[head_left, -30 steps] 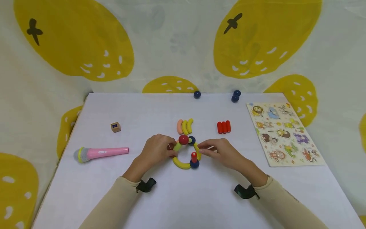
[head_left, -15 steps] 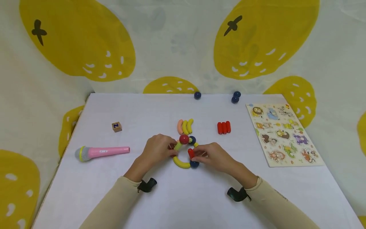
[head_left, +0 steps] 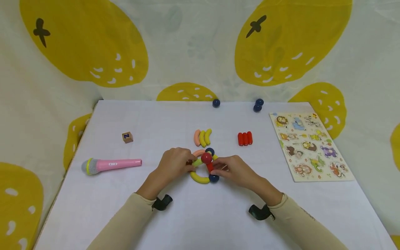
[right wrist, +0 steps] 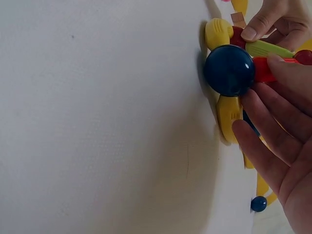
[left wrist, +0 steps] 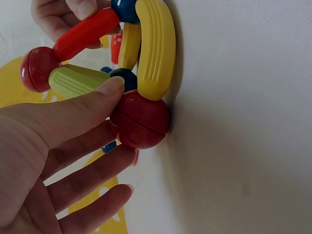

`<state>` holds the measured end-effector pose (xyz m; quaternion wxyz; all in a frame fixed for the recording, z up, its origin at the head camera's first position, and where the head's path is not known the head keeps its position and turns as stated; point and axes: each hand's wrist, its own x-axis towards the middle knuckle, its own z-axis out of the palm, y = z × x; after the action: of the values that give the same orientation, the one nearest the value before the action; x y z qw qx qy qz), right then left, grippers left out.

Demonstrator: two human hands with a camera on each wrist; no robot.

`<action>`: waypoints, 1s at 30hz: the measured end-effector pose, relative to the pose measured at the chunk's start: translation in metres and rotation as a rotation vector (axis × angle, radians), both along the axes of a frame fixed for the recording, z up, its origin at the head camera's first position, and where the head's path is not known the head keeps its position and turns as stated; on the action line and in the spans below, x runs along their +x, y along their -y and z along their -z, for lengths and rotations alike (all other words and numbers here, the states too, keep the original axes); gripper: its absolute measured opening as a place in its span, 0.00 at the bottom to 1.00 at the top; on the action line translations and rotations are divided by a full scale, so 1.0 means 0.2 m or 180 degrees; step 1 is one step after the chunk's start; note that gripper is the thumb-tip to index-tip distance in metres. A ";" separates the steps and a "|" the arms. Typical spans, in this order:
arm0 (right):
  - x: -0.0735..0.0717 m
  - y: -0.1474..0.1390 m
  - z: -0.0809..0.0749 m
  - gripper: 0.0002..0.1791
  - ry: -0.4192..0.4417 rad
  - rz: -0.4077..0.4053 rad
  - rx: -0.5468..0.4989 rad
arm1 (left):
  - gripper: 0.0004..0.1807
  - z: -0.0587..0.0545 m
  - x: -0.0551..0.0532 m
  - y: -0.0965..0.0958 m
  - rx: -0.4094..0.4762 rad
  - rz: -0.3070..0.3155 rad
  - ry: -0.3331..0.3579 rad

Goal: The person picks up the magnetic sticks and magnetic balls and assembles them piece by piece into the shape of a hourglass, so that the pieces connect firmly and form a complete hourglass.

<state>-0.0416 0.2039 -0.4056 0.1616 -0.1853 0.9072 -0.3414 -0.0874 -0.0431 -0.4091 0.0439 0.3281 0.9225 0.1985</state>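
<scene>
Left of the toy ring (head_left: 200, 178) I read Z on a cube (head_left: 127, 137), left hand (head_left: 175, 161) pinching a red ball (left wrist: 141, 122), right hand (head_left: 236, 170) a red rod (left wrist: 87, 33).

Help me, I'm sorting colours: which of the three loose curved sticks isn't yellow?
The left stick of that row, seen from the head view: it is salmon pink; the other two are yellow.

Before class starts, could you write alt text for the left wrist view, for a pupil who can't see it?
A left hand holds a dark red ball touching a curved yellow rod. Beyond, a right hand pinches a red rod between another red ball and a blue ball.
</scene>
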 end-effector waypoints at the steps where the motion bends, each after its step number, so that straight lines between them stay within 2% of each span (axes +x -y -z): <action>1: 0.00 0.00 0.00 0.17 0.0008 -0.0001 -0.0002 | 0.10 0.00 0.00 0.00 0.0009 0.0001 0.0005; 6: -0.03 -0.08 -0.03 0.18 -0.0050 0.0112 0.0032 | 0.09 0.00 -0.01 0.00 0.0028 0.0041 0.0029; 8: -0.08 -0.15 -0.04 0.17 -0.0168 0.0264 0.0088 | 0.10 0.00 -0.01 0.01 0.0041 0.0052 0.0025; 11: -0.16 -0.28 -0.06 0.15 -0.0378 0.0645 0.0373 | 0.13 -0.01 -0.01 0.01 0.0081 0.0051 0.0042; 14: -0.26 -0.42 -0.07 0.16 -0.0324 0.1069 0.0755 | 0.15 -0.01 -0.01 0.02 0.0136 0.0066 0.0136; 17: -0.34 -0.52 -0.05 0.19 -0.0084 0.1296 0.1048 | 0.16 -0.01 -0.01 0.02 0.0209 0.0110 0.0253; 22: -0.41 -0.58 -0.03 0.25 0.0233 0.1294 0.1122 | 0.17 0.01 -0.02 0.01 0.0242 0.0175 0.0269; 30: -0.47 -0.60 -0.01 0.27 0.0440 0.1284 0.1179 | 0.17 0.01 -0.04 0.01 0.0273 0.0218 0.0298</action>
<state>-0.1352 0.3238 -0.4040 0.1829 0.0555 0.9595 -0.2069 -0.0964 -0.0447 -0.4117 0.0798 0.3515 0.8983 0.2513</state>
